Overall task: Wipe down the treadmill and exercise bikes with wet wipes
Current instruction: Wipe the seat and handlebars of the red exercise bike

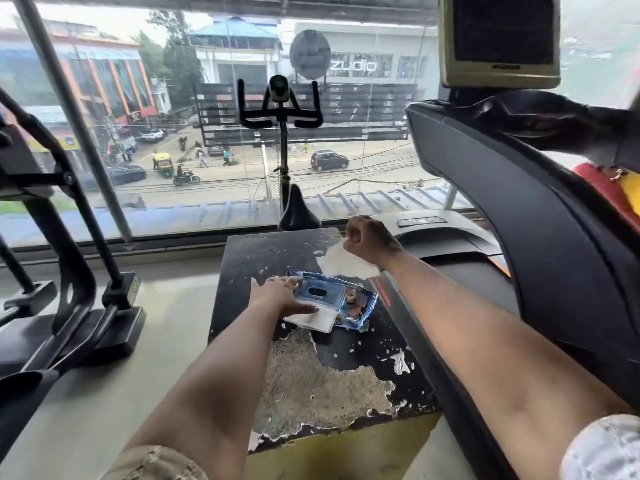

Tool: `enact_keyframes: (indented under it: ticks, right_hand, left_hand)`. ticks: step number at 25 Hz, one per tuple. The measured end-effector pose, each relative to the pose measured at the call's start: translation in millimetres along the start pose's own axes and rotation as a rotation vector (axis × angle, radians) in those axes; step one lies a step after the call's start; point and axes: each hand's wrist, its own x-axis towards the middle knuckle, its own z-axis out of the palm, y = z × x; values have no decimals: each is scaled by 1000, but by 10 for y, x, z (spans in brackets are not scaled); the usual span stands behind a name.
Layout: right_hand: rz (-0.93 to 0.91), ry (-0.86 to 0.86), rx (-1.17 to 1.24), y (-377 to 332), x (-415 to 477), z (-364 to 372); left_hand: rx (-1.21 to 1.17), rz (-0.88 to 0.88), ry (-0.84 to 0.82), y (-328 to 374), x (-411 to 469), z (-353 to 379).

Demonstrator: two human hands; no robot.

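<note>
A blue pack of wet wipes point(349, 301) lies on a worn black box point(332, 368), its white lid flipped open toward me. My left hand point(282, 296) rests flat on the pack with straight fingers, holding it down. My right hand point(369, 240) is raised above the pack and pinches a white wet wipe point(341, 263) that hangs from its fingers, clear of the opening. The treadmill point(519, 209) stands at the right, its dark console frame arching over my right arm. An exercise bike point(282, 109) stands ahead by the window, handlebars and saddle visible.
Another black machine's frame and base point(69, 271) fills the left floor. A large window runs across the back, overlooking a street. A screen point(498, 39) hangs at the top right. Pale floor lies between the box and the left machine.
</note>
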Motion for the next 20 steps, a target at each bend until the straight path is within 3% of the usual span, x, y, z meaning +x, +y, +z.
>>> enact_keyframes:
  ticks: [6,9,20]
  right_hand:
    - [96,3,-160,233,-356,-478]
    - [189,-37,-279,435,-662,-821]
    - [579,58,-553,1117,-2675,-2180]
  left_hand:
    - [110,234,183,349,142,-429]
    - [106,430,214,801,210,-546]
    - [97,1007,28,3164,-294,-491]
